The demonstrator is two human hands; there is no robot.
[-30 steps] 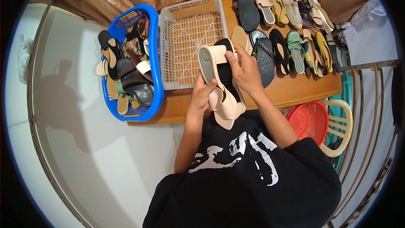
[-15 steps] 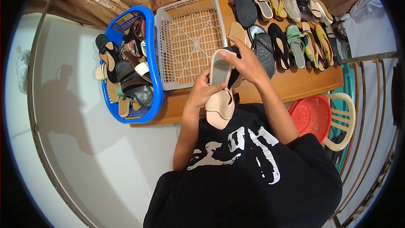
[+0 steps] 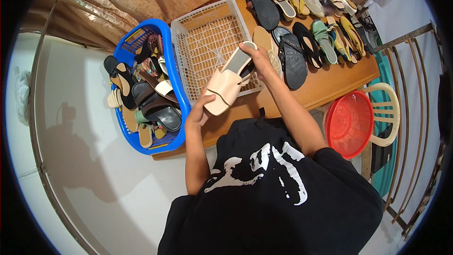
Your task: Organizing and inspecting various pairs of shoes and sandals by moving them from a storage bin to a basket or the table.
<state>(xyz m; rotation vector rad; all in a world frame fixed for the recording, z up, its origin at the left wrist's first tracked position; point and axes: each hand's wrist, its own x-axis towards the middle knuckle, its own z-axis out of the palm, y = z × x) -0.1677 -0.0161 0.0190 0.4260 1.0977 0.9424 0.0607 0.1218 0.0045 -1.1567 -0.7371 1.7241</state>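
Just over the near edge of a white plastic crate (image 3: 243,23), both hands hold a beige slide sandal (image 3: 224,87) with a wide strap and a grey insole. My left hand (image 3: 199,112) is closed on its toe end, thumb on top. Up at the heel, my right hand (image 3: 258,60) grips the sole with the thumb over the edge. Something dark shows beneath the heel, partly hidden; I cannot tell whether it is a second sandal. The crate's slatted bottom shows through to the wooden table (image 3: 316,87).
Left of the crate, a blue basket (image 3: 177,73) is heaped with mixed shoes. Two rows of sandals and slip-ons, including a black flip-flop (image 3: 293,61) and a green sandal (image 3: 324,41), line the table's right side. A red basket (image 3: 349,125) sits by a cream plastic chair (image 3: 390,113).
The beige sandal has turned and tilted, its toe swinging left and its strap now facing up. My left hand has moved left and down to the toe; my right hand has shifted slightly left.
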